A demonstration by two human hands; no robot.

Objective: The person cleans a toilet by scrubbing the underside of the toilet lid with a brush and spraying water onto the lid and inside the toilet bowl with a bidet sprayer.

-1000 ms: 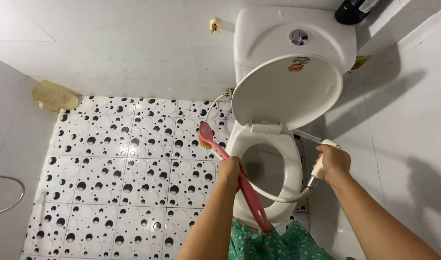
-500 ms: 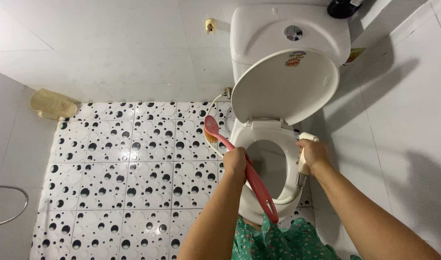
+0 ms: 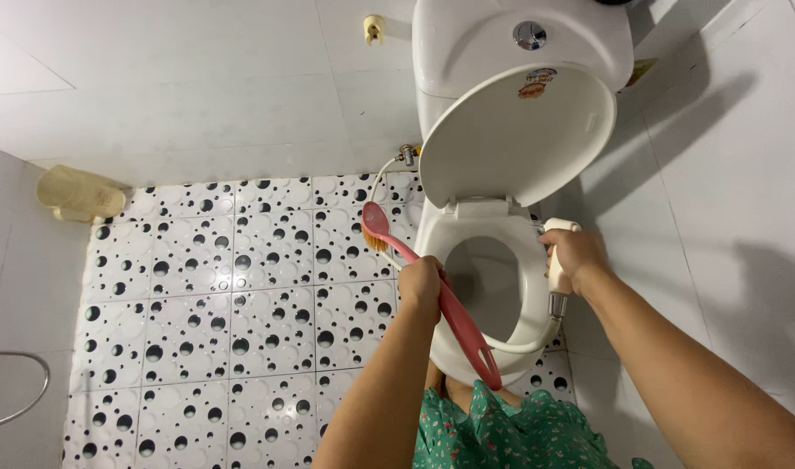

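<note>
Compared with one second ago, the right hand (image 3: 569, 254) has come up from the front right of the toilet bowl (image 3: 530, 287) to its right rim, beside the hinge of the seat. The white spray nozzle (image 3: 557, 267) that it grips has travelled with it, and its head now sits close to the back right part of the seat. The white hose (image 3: 519, 346) hangs in a loop under the front edge of the bowl, as before. The left hand (image 3: 422, 285) has changed very little: it has only risen slightly along the left rim. I judge that the sprayer is being brought to the bowl while the brush waits, but no water can be seen coming out.

The left hand is closed around the middle of the pink toilet brush (image 3: 432, 295). The brush lies slanted: its bristle head points up and left, over the spotted floor (image 3: 215, 295) just beside the left edge of the bowl, and its looped handle end points down toward the green dress (image 3: 510, 434). The left forearm comes up almost straight from below. The right hand is closed on the nozzle with the knuckles turned outward, and the right forearm reaches in from the lower right along the white wall. The lid (image 3: 510, 139) stands open against the tank (image 3: 502, 43).
</note>
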